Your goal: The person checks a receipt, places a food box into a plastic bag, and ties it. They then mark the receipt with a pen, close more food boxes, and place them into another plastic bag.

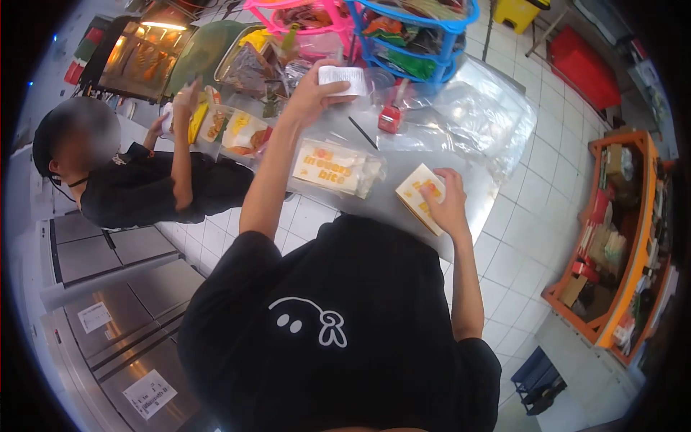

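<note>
My left hand (314, 93) reaches to the back of the metal table, its fingers closed around a white ribbed piece (341, 81) whose exact kind I cannot tell. Close beside that is a clear plastic cup (376, 81). My right hand (446, 204) grips a small white cardboard food box (418, 189) with yellow lettering, thumb over the print and fingers along its right side. Between my hands lies a stack of printed paper food bags (332, 168) in clear plastic. A red stapler (391, 115) and a thin black stick (363, 133) rest beyond it.
Blue tiered baskets (415, 70) and a pink basket (304, 32) stand at the back. Clear plastic sheeting (475, 108) covers the table's right side. To my left, a person in black (137, 180) works by trays of food. An orange shelf (601, 237) stands at far right.
</note>
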Available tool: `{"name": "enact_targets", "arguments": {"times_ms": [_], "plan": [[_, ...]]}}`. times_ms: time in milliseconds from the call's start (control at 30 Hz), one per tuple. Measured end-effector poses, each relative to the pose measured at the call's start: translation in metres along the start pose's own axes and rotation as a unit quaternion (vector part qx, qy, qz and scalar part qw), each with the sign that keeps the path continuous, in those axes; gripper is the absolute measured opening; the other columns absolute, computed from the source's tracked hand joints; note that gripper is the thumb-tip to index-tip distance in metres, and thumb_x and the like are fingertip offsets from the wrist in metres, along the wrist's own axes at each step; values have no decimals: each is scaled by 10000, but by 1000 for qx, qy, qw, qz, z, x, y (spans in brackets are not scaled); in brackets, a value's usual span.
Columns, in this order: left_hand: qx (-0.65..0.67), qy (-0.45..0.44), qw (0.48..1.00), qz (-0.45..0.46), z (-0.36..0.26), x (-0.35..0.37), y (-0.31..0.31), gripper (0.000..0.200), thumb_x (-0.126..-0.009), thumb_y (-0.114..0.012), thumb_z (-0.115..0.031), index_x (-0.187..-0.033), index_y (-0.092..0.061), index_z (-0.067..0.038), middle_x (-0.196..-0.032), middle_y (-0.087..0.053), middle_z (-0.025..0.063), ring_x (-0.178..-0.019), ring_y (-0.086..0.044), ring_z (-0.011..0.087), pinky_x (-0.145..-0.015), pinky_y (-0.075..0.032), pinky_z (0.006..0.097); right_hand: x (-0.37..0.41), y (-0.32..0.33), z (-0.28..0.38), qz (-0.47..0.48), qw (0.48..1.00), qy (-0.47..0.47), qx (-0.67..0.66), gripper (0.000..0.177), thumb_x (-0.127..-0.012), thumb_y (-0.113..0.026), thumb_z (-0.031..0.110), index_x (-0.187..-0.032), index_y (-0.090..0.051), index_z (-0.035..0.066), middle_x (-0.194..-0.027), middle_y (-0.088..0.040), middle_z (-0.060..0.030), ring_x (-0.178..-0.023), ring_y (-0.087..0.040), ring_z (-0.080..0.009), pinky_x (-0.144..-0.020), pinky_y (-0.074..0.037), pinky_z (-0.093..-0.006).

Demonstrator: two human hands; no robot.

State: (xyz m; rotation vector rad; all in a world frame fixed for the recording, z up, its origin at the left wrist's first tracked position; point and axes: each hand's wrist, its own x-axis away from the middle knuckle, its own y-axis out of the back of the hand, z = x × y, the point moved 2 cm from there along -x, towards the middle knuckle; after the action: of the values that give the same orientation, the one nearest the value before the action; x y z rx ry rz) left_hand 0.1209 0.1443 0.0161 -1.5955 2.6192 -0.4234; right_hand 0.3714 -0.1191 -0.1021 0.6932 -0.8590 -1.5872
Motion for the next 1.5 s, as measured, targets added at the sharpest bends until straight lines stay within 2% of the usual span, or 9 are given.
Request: {"name": "enact_targets", "arguments": {"times_ms": [100, 200, 600, 667, 733, 933, 1200, 1367, 1500], "plan": [[154, -67, 985, -35, -27, 63, -31, 477, -878, -721, -69, -1286, -495, 30, -1149, -649, 145, -998, -672, 248, -860, -573, 384, -31, 59, 83, 158, 817, 68, -550, 426, -986, -594, 366, -1174, -639, -14, -1103, -635, -78, -1028, -592, -166, -898, -447, -294], [196, -57, 978, -45, -22, 111, -47, 332, -876, -735, -43, -1146, -551, 21, -1121, -662, 141, -987, -677, 215, -844, -578, 364, -54, 72, 168, 101, 765, 127, -623, 348, -992, -615, 317, -1146, -665, 9, -1093, -648, -53, -1010, -588, -140, -880, -458, -294], [89, -32, 994, -58, 7, 233, -23, 311, -961, -641, -73, -1244, -617, 56, -1152, -676, 83, -1052, -632, 149, -940, -477, 292, -123, 82, 276, 145, 814, 59, -560, 274, -901, -745, 98, -1138, -660, -8, -1040, -718, -66, -939, -675, -136, -835, -543, -313], [-44, -104, 993, -47, 13, 240, -15, 271, -943, -640, -60, -1189, -650, 52, -1141, -685, 100, -1054, -640, 181, -953, -474, 318, -132, 75, 279, 187, 721, 64, -664, 270, -903, -737, 86, -1145, -664, -8, -1026, -723, -77, -911, -688, -140, -819, -555, -315], [-97, -133, 986, -27, 17, 246, 0, 242, -925, -645, -62, -1144, -676, 36, -1131, -693, 119, -1063, -647, 205, -955, -477, 341, -134, 70, 286, 167, 725, 84, -663, 253, -914, -724, 91, -1140, -670, -8, -998, -726, -81, -862, -697, -142, -784, -566, -307], [-139, 9, 987, 75, 30, 264, 25, 256, -929, -670, -100, -1153, -683, 24, -1059, -735, 113, -988, -686, 158, -872, -521, 306, -129, 84, 310, 55, 810, 126, -570, 275, -973, -651, 130, -1201, -658, -24, -1007, -745, -122, -853, -713, -151, -755, -572, -289], [-161, 60, 969, 177, 20, 268, 37, 261, -912, -698, -135, -1123, -692, 17, -1000, -739, 139, -948, -700, 166, -834, -540, 313, -147, 88, 316, 109, 787, 117, -596, 276, -1039, -504, 130, -1231, -608, -39, -1084, -734, -163, -841, -730, -204, -751, -611, -333], [-245, 0, 933, 265, 26, 267, 41, 286, -914, -697, -251, -1054, -699, -2, -988, -688, 177, -954, -655, 349, -860, -502, 445, -182, 80, 277, -77, 852, 123, -503, 370, -1025, -546, 238, -1269, -599, -35, -1121, -724, -156, -829, -721, -186, -658, -565, -271], [-214, -41, 946, 238, 32, 270, 46, 225, -922, -661, -209, -993, -685, 3, -890, -680, 192, -853, -644, 393, -818, -497, 462, -198, 102, 219, -172, 860, 86, -473, 453, -1022, -547, 193, -1399, -506, -56, -1291, -655, -156, -986, -672, -210, -822, -534, -306]]}}
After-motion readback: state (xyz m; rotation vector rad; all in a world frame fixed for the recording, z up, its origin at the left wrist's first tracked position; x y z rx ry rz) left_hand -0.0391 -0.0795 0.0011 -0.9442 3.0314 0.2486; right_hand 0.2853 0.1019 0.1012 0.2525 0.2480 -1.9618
